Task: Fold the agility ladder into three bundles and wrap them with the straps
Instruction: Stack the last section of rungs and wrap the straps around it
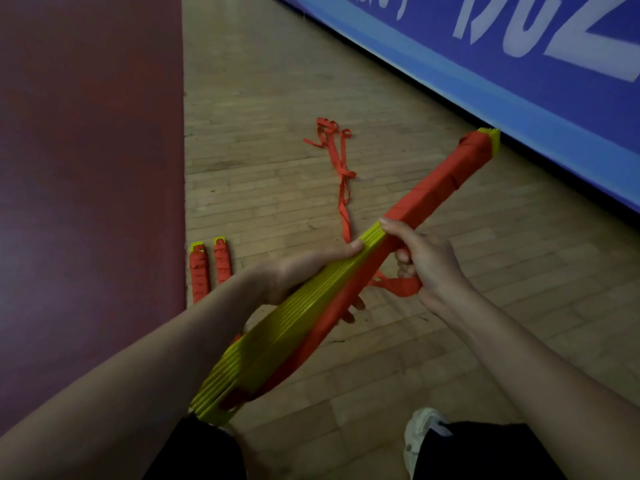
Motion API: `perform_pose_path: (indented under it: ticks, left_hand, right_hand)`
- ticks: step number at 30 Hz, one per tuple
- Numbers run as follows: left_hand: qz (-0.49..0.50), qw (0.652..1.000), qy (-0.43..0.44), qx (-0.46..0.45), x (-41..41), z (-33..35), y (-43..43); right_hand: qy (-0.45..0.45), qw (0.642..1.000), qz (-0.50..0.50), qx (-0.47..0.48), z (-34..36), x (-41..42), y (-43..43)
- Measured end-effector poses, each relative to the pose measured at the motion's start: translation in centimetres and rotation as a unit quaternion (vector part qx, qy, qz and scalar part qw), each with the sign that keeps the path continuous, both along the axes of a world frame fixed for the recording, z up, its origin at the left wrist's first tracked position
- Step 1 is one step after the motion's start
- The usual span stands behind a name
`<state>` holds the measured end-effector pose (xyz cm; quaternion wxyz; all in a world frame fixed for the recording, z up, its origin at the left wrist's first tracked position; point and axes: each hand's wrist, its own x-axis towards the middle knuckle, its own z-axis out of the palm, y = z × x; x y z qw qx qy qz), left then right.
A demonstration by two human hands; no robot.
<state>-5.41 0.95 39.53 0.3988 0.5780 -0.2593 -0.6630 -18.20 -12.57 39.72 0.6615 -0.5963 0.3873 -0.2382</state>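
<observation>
**Nearly done: the third bundle is getting its wrap**

Nearest the person, the bare yellow end of the third bundle (304,327) is fanning out slightly, with no strap round it yet. Midway along, the left hand (304,271) is gripping the rungs, thumb on top and fingers (353,306) curling underneath. Just beyond, the right hand (426,261) is clenching a loop of orange strap (398,285) below the bundle, its forefinger resting on the top edge where the wrap begins.

Further off, on the wooden floor (277,81), two finished bundles (199,278) are lying side by side by the red mat (86,133), fully bound. A loose tail (341,168) of strap is trailing across the boards. The far half of the held bundle is sitting under tight orange turns, its tip near the blue banner (485,64).

Two bundles are looking complete and the third about half done. Its near half is waiting for wrapping and tying off.
</observation>
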Motion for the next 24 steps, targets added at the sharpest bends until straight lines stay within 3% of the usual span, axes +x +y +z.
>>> perform_pose_path:
  ticks: [4,9,13,24]
  left_hand:
    - [0.007,0.994,0.091,-0.054,0.2,-0.6,0.0]
    - [0.019,0.990,0.094,-0.101,1.1,-0.6,-0.1]
    - [0.025,0.985,0.103,-0.139,2.7,-0.4,0.6]
    - [0.078,0.983,0.054,-0.157,2.8,0.0,0.9]
  right_hand:
    - [-0.035,0.999,0.022,-0.006,0.8,0.0,-0.1]
    - [-0.049,0.993,0.105,0.001,1.7,-0.3,-0.6]
    - [-0.005,0.979,0.203,-0.022,1.8,-1.3,-1.5]
    - [0.026,0.985,0.112,-0.132,0.3,-1.5,-1.4]
